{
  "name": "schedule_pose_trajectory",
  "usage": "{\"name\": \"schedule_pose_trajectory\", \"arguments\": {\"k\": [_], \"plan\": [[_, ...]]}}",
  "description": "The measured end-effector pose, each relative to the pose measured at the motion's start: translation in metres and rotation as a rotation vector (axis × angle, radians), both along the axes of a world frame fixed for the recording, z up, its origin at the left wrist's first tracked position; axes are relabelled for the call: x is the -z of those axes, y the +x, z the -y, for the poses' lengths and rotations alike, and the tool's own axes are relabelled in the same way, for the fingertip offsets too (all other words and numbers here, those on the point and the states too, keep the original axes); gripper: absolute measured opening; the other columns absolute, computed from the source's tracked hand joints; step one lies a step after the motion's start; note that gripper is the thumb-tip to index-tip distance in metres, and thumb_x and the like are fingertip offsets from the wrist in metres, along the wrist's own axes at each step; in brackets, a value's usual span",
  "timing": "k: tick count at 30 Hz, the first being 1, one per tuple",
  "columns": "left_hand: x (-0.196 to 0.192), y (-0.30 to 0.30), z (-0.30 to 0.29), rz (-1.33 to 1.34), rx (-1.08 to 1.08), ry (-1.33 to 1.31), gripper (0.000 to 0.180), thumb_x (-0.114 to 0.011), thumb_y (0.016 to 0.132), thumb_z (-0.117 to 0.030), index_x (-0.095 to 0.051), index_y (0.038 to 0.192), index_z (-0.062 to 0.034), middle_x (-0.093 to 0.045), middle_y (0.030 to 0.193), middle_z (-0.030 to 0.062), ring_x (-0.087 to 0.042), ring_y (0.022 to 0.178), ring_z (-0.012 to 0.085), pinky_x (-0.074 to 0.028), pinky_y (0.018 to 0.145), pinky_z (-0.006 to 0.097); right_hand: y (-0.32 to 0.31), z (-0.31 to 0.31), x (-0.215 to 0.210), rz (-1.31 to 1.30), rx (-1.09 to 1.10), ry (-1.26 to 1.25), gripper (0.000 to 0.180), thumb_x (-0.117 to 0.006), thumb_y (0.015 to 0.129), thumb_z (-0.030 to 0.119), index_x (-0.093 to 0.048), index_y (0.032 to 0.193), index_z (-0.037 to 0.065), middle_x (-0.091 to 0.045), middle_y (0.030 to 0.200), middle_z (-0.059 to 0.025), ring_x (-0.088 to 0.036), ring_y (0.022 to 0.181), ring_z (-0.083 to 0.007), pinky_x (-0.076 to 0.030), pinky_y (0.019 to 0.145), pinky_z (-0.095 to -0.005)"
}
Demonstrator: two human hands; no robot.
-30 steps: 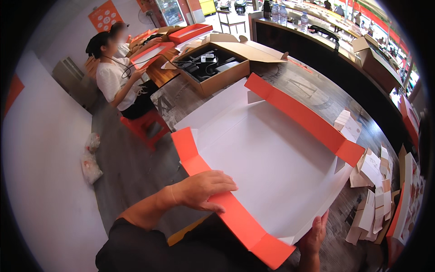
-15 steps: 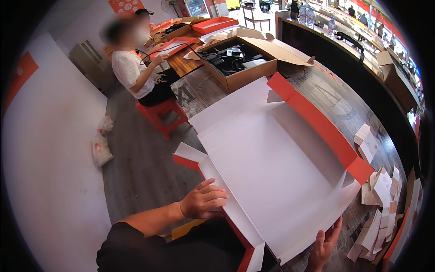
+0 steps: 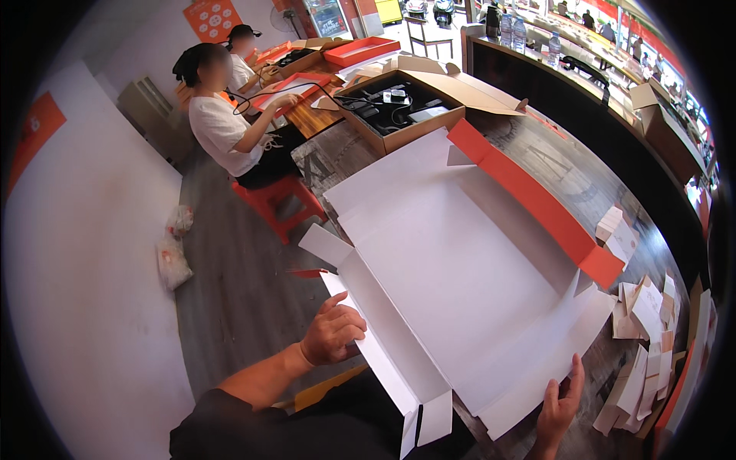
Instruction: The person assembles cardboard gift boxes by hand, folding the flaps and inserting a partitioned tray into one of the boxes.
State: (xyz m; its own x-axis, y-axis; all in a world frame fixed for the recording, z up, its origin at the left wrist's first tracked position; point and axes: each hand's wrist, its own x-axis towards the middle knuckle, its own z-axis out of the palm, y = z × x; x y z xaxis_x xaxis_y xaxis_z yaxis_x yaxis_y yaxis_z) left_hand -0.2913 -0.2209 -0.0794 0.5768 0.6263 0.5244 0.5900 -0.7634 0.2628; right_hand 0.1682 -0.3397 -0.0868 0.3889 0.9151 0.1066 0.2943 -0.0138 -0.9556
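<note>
A large unfolded cardboard box [image 3: 445,268], white inside with orange-red outer faces, lies across the front of the table. Its far right wall [image 3: 529,199] stands up, orange-red side showing. Along the near left side, a long double-folded flap [image 3: 383,341] is raised. My left hand [image 3: 335,331] is closed on that flap's outer edge, fingers curled, the thumb hidden. Beside the lower right side flap [image 3: 548,353], my right hand [image 3: 563,399] is open, thumb and fingers apart and pointing up; whether it touches the flap's edge I cannot tell.
Beyond it stands an open brown carton [image 3: 406,115] holding black devices and cables. Folded white card pieces [image 3: 644,330] pile up at the right. Two people sit at the far left, one on a red stool [image 3: 284,203]. A dark partition [image 3: 567,100] borders the table.
My left hand has drawn the near left flap outward and up, so its white inner side shows. My right hand has moved slightly, and the lower right flap lies more outward.
</note>
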Motion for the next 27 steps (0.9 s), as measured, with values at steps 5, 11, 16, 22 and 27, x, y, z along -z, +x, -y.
{"name": "schedule_pose_trajectory", "arguments": {"k": [5,11,16,22,27], "plan": [[0.019,-0.011,0.02,0.036,-0.079,-0.067,0.02,-0.076,0.079,-0.012,-0.062,0.092,-0.0161,-0.071,0.106,0.0012,-0.068,0.105,0.0215,-0.037,0.122,0.051,-0.003,-0.004,0.002,-0.122,0.034,-0.003,0.066,-0.046,0.095,-0.008,-0.032,0.159,-0.006,-0.04,0.158,-0.018,-0.045,0.143,-0.028,-0.035,0.12,-0.0393],[0.032,-0.022,0.056,0.096,-0.189,-0.233,0.044,-0.073,0.074,-0.009,-0.07,0.119,-0.0066,-0.062,0.136,0.0156,-0.058,0.129,0.037,-0.036,0.122,0.052,0.002,-0.005,0.013,0.149,0.057,0.009,0.067,-0.051,0.091,-0.006,-0.038,0.156,-0.007,-0.043,0.156,-0.0224,-0.046,0.144,-0.0326,-0.034,0.121,-0.0415],[0.06,-0.004,0.082,0.46,-0.489,-0.376,0.066,-0.08,0.087,-0.024,-0.055,0.144,-0.0023,-0.053,0.147,0.0201,-0.05,0.139,0.036,-0.04,0.118,0.046,-0.003,-0.003,0.001,0.39,0.049,-0.052,0.068,-0.056,0.088,-0.004,-0.041,0.154,-0.006,-0.041,0.158,-0.025,-0.043,0.146,-0.0397,-0.033,0.122,-0.0453],[0.067,0.012,0.083,1.323,-0.538,-1.182,0.063,-0.074,0.099,-0.029,-0.048,0.149,-0.0011,-0.059,0.141,0.0105,-0.057,0.131,0.0244,-0.047,0.113,0.042,-0.008,-0.004,-0.007,0.43,0.074,0.0,0.067,-0.061,0.089,-0.001,-0.043,0.153,-0.005,-0.037,0.161,-0.0227,-0.042,0.146,-0.0386,-0.037,0.119,-0.0454],[0.059,0.029,0.092,1.442,-0.291,-1.742,0.052,-0.072,0.1,-0.022,-0.052,0.144,-0.0023,-0.064,0.14,0.0129,-0.062,0.128,0.0292,-0.049,0.113,0.048,-0.012,-0.005,-0.015,0.389,0.024,0.06,0.064,-0.066,0.094,0.006,-0.044,0.153,-0.004,-0.036,0.162,-0.0214,-0.044,0.145,-0.035,-0.042,0.115,-0.043]]}}
